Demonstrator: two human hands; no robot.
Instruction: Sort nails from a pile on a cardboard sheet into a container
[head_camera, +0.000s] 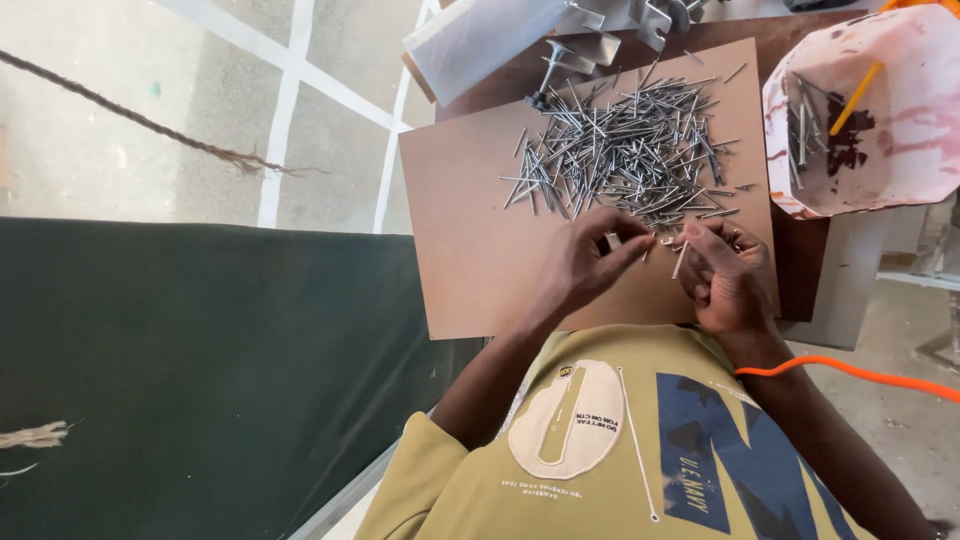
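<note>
A big heap of grey steel nails (628, 148) lies on a brown board (470, 250). My left hand (590, 258) rests at the near edge of the heap, its fingers pinching a nail. My right hand (728, 275) is right beside it, fingers curled around several nails, one nail sticking up between thumb and finger. Both hands almost touch over the board, just in front of my chest.
A stained white plastic bucket (900, 150) with a few nails and a yellow stick stands at the right. A white roll (480, 40) and metal parts lie behind the board. A dark green cloth (200, 370) covers the left. An orange cord (850, 372) crosses my right arm.
</note>
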